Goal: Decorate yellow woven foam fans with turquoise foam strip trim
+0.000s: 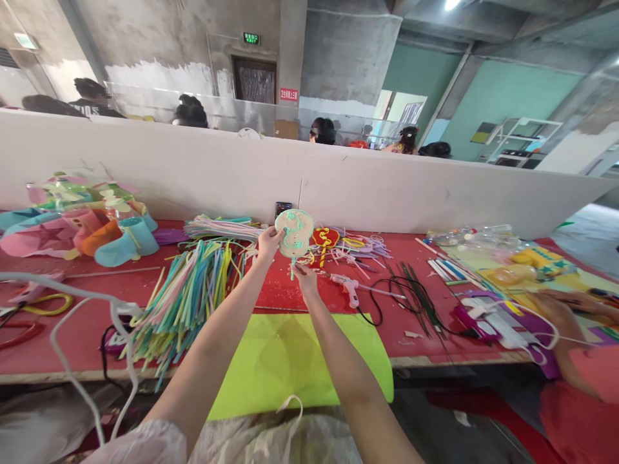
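Note:
Both my arms reach forward over the red table, holding up a cream-coloured fan-shaped craft piece (294,233) with mint-green trim and a short green handle. My left hand (271,243) pinches its left edge. My right hand (304,276) grips low down, at the handle. Behind it, a red and yellow craft piece (325,238) of similar shape lies among pipe cleaners. To the right of my right hand rests a pink and white glue gun (347,287) with its black cord. A lime-green sheet (309,367) spreads beneath my forearms.
Left of my arms lies a big bundle of pastel pipe cleaners (186,296). Felt boot shapes (109,235) stand at far left, near a white cable (62,348). A white partition (217,167) closes the back. At right are a power strip (503,325) and a co-worker's hands (565,306).

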A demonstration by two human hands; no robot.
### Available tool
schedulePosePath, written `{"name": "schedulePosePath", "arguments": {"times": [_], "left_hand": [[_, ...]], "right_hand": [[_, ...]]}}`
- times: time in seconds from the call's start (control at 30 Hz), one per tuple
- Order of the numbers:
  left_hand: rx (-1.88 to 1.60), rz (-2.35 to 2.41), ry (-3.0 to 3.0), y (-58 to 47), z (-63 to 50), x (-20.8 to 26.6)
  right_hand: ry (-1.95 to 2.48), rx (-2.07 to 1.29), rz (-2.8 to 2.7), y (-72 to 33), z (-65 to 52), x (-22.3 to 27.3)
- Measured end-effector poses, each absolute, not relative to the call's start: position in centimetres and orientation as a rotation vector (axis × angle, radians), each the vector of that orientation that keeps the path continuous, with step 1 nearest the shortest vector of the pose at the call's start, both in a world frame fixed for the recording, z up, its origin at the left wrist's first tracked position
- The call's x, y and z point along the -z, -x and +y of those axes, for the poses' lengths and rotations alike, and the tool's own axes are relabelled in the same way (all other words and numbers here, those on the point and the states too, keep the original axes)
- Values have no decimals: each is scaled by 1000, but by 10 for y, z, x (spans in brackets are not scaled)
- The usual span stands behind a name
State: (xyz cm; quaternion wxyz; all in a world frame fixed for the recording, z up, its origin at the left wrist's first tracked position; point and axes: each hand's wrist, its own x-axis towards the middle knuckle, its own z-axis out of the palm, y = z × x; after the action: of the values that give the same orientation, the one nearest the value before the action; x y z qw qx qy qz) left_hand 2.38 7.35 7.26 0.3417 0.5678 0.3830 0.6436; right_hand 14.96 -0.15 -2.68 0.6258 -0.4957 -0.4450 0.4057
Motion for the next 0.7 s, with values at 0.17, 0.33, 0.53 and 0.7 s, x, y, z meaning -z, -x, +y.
{"name": "schedulePosePath", "arguments": {"times": [0.17,0.33,0.53,0.7], "left_hand": [[-1671,994,-1472,-23,75,-72],[-1659,984,-1426,-23,75,-72],[-1668,922,-1346,-24,71,-68],[-1669,891,-1264,-23,71,-66]], "right_hand": [[1168,-877,-1054,-148,-5,22],[1227,-781,-1124,-144,-11,17],[1275,-549,-1247,-142,-22,5],[1273,-509,-1268,-145,-21,3]]}}
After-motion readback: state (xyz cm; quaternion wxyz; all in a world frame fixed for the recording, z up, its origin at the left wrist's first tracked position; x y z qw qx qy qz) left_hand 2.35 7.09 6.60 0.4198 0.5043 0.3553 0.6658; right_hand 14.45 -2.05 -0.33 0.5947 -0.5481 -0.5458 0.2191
